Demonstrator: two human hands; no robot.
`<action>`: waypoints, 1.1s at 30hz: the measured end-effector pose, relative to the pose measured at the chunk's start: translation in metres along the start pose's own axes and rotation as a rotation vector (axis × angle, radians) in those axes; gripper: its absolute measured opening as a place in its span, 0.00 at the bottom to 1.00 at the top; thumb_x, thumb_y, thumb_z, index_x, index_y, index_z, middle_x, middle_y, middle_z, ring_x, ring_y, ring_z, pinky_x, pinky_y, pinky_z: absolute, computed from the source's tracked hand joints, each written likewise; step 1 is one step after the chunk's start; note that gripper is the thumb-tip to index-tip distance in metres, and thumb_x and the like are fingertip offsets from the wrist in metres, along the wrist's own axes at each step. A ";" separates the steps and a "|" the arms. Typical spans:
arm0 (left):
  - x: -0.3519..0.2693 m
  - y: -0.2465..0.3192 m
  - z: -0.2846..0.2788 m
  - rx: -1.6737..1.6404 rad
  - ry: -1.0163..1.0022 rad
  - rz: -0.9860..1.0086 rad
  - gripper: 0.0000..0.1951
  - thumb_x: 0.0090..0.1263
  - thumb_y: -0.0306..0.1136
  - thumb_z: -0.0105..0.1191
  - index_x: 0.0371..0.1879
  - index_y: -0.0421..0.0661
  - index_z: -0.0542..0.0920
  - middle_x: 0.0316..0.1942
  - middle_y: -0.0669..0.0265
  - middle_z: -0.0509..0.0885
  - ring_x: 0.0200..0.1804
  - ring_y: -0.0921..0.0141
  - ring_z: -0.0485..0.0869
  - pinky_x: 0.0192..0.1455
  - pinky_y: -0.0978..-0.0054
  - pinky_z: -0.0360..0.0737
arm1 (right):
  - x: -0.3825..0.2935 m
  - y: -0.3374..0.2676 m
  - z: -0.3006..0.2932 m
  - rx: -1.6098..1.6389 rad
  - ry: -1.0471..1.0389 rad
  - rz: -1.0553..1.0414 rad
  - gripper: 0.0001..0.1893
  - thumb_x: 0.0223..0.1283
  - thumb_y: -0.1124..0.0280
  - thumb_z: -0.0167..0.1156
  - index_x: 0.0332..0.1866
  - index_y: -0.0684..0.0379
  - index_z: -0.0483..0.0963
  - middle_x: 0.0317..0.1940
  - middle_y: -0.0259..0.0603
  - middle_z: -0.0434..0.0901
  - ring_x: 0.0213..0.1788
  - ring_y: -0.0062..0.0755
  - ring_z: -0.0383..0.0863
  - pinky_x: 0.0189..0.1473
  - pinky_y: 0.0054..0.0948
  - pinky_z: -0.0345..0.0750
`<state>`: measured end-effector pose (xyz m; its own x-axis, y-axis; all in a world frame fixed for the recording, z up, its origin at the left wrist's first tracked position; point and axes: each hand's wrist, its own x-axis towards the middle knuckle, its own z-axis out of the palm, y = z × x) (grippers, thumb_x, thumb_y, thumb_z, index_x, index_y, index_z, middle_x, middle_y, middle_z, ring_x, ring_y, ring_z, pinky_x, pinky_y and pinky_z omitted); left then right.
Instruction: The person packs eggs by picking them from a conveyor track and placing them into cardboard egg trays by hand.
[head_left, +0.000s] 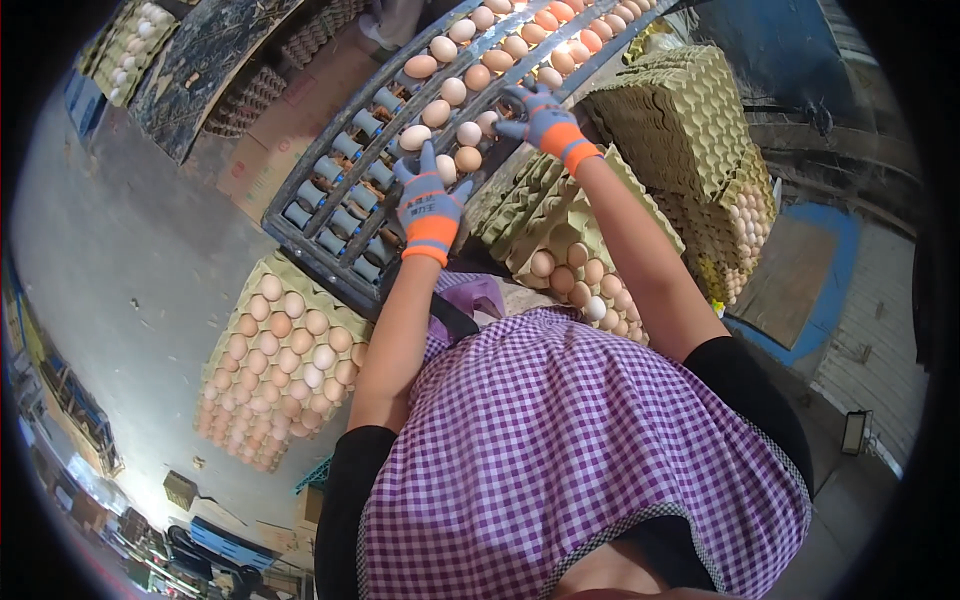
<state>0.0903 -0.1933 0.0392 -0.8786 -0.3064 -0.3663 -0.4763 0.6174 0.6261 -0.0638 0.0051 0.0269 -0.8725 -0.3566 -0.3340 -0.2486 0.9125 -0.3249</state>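
Observation:
My left hand (430, 196), in a grey glove with an orange cuff, is over the near end of a roller conveyor (335, 169). Its index finger points up beside a pale egg (415, 137), and its thumb is spread to the right. Between finger and thumb lies another pale egg (445, 170), with a brown egg (468, 159) beside it. My right hand (546, 124), gloved alike, reaches over the right lane with fingers apart. Its thumb is close to an egg (487, 122); whether they touch is unclear. More eggs (497, 60) sit in rows farther up the rollers.
Stacked trays full of eggs (277, 360) stand left of me. On the right are a partly filled egg tray (592, 281) and a tall stack of pulp trays (675, 120). Flat cardboard (259, 161) lies beyond the conveyor's left side. Another egg-filled tray (139, 45) is at the upper left.

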 end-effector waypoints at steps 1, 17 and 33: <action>-0.001 -0.004 -0.003 0.000 -0.010 0.006 0.46 0.57 0.50 0.74 0.77 0.56 0.66 0.72 0.44 0.64 0.64 0.45 0.79 0.61 0.53 0.81 | 0.006 0.011 -0.004 0.049 0.087 0.069 0.39 0.55 0.40 0.70 0.71 0.45 0.71 0.69 0.61 0.68 0.67 0.61 0.75 0.69 0.48 0.74; 0.037 0.013 0.025 0.602 0.201 0.618 0.27 0.68 0.54 0.61 0.62 0.53 0.79 0.57 0.55 0.81 0.60 0.53 0.79 0.59 0.49 0.76 | -0.245 0.087 -0.038 0.281 0.704 0.093 0.27 0.63 0.62 0.65 0.67 0.55 0.74 0.66 0.52 0.74 0.67 0.56 0.74 0.69 0.44 0.71; 0.136 0.108 0.091 0.391 -0.039 0.647 0.26 0.68 0.45 0.63 0.56 0.37 0.76 0.54 0.42 0.83 0.57 0.45 0.81 0.59 0.52 0.77 | -0.397 0.043 0.041 0.552 0.693 0.406 0.23 0.63 0.70 0.65 0.63 0.59 0.75 0.56 0.48 0.78 0.57 0.51 0.80 0.60 0.41 0.76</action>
<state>-0.0776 -0.1026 -0.0056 -0.9733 0.2265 -0.0375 0.1878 0.8795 0.4373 0.2890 0.1782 0.1096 -0.9461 0.3228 0.0249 0.2041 0.6545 -0.7280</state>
